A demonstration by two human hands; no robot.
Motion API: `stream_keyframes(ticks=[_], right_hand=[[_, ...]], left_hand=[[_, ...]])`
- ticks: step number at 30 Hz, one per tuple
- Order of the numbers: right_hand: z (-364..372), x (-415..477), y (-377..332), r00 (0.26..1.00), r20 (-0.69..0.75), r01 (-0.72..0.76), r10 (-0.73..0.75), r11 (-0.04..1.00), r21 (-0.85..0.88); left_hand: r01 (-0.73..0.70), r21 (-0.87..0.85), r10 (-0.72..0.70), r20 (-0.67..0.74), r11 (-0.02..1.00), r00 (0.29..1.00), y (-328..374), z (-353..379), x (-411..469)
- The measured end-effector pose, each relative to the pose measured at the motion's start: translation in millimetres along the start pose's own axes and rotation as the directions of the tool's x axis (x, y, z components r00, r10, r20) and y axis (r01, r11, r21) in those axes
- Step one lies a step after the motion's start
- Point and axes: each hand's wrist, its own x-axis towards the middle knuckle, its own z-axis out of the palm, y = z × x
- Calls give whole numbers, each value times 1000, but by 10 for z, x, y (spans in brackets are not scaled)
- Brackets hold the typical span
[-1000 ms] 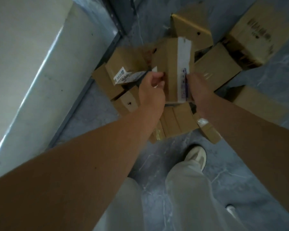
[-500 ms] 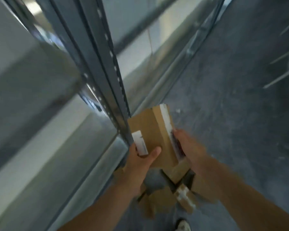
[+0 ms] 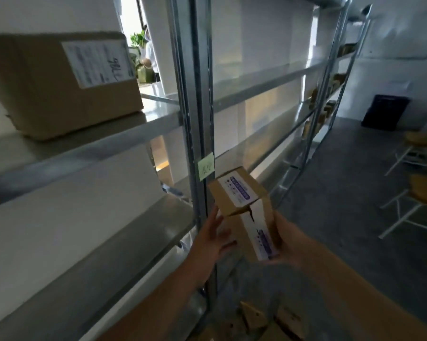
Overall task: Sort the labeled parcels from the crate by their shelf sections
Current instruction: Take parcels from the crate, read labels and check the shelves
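The parcel label (image 3: 238,190) and green note (image 3: 205,167) blur beyond reading.

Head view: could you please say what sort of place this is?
Likely a parcel storeroom: tall grey metal shelving racks, a large brown labelled cardboard box on one shelf, a small green paper note on an upright, and a small brown cardboard parcel being held.

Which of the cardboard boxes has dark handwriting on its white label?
The large box on the upper left shelf. The small held parcel bears only purple printed labels.

L hand (image 3: 213,238) flat, R hand (image 3: 290,244) grips parcel (image 3: 263,215)
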Motion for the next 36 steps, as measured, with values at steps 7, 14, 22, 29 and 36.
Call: stream_keyframes(ticks=[7,14,22,29,36], right_hand=[[-390,-262,0,979,137,137,-153,984,115],[-219,-496,183,895,312,315,-319,947,62],[725,-1061,297,812,570,158,-127,987,-6],[1889,-2076,787,593,795,538,-126,797,-275],[2943,-3118,1940,415,909,527,21,809,-260]], left_hand=[[26,-102,-37,-108,994,993,526,394,-512],[2,0,-2,-292,1000,956,346,255,-1306],[-92,126,154,-680,988,717,416,-251,-2730],[-193,78,166,-854,978,494,406,-641,-4279],[-319,-3,70,-974,948,216,97,-915,-5949]])
